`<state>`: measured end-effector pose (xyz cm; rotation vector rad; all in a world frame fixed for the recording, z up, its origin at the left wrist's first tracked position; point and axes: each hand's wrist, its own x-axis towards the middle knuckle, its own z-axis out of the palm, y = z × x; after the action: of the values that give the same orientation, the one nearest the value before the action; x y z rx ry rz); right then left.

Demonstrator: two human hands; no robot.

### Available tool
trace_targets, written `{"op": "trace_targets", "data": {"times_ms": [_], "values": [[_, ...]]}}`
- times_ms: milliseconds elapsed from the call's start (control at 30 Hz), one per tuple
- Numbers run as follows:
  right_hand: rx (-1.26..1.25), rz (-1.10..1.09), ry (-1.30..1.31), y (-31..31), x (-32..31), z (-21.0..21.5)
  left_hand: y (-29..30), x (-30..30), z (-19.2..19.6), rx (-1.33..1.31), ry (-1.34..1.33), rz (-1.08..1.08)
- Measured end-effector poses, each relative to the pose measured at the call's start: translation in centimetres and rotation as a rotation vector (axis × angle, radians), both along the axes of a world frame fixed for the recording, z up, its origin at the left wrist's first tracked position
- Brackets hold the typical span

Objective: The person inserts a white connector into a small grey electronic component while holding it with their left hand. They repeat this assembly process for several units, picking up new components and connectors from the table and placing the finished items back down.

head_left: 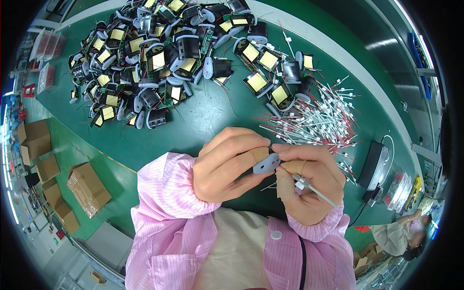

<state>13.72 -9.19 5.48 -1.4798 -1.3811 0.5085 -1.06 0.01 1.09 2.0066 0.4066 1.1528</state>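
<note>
Around the wire heap [321, 118]

The wire heap lies on the workbench [208, 108]. Behind it and leftward sits a small cluster of units [291, 71]; farther left, a large mound [157, 60]. A box [373, 165] lies to its right. Before it is the right hand [316, 179], holding a lead [321, 195]; before and leftward, the left hand [227, 166] with a part [266, 164]. Cartons [89, 191] stand far left.
</note>
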Motion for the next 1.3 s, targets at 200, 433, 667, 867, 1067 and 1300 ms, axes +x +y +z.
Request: {"op": "trace_targets", "data": {"times_ms": [200,433,667,867,1067,1300], "values": [[-0.031,0.035,0.029,-0.03,0.44,0.14,-0.11,-0.11,-0.04,-0.005,-0.012,-0.002],[-0.004,0.022,0.020,-0.16,0.17,0.01,-0.01,-0.24,-0.15,0.001,-0.018,-0.018],[0.034,0.029,0.021,-0.02,0.14,-0.18,0.04,-0.21,-0.30,0.013,-0.029,-0.019],[0.060,0.031,0.049,-0.05,-0.06,-0.38,0.07,-0.30,-0.20,0.000,-0.028,-0.022],[0.049,0.039,0.038,-0.13,0.02,-0.16,0.30,-0.43,-0.01,-0.002,-0.016,-0.046],[0.110,0.050,0.027,-0.15,-0.15,-0.50,0.35,-0.55,-0.06,0.000,-0.027,-0.051]]}}
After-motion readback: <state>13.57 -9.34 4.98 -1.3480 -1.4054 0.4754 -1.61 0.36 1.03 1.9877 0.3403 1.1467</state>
